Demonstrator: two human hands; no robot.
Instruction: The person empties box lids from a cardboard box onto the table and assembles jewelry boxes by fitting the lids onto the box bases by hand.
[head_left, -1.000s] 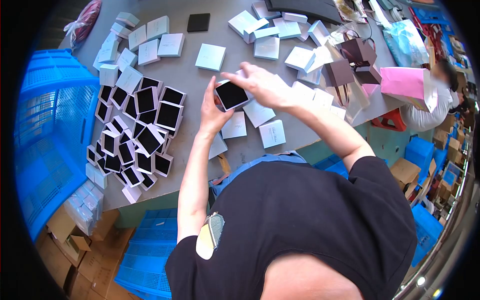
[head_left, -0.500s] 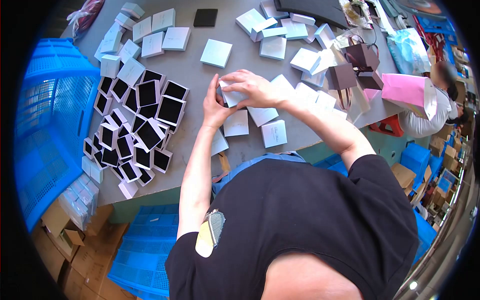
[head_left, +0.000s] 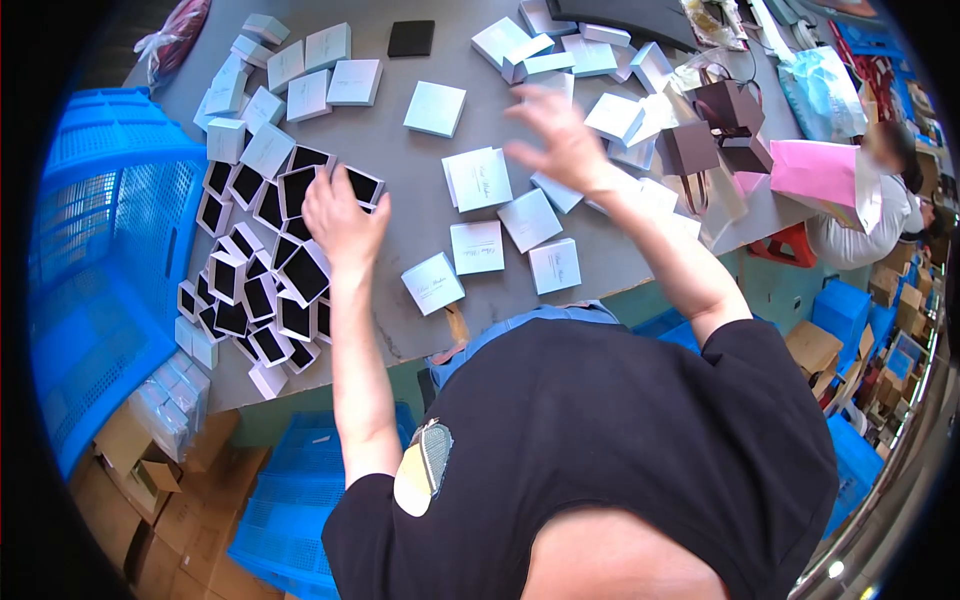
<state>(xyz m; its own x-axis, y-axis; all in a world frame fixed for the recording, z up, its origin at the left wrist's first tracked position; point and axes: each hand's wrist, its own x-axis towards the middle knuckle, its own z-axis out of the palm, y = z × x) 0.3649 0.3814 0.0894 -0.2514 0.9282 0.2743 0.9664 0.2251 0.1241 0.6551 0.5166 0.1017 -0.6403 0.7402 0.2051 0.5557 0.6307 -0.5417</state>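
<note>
My left hand is over the pile of small white box bases with black inserts on the left, its fingers apart and fingertips at the bases' edges. My right hand hovers with spread fingers near several white boxes at the right, holding nothing visible. Between the hands sits a closed white box with script lettering on top. Below it lie more lettered white boxes. Another white box stands alone farther back.
A black foam square lies at the back. White boxes fill the back left, with brown paper bags at right. Blue crates stand beside the table's left end. A person in a light top is beyond a pink bag.
Both hands have parted from the white box they held, which now rests on the table. My left hand moved left to the box bases; my right hand moved right and back.
</note>
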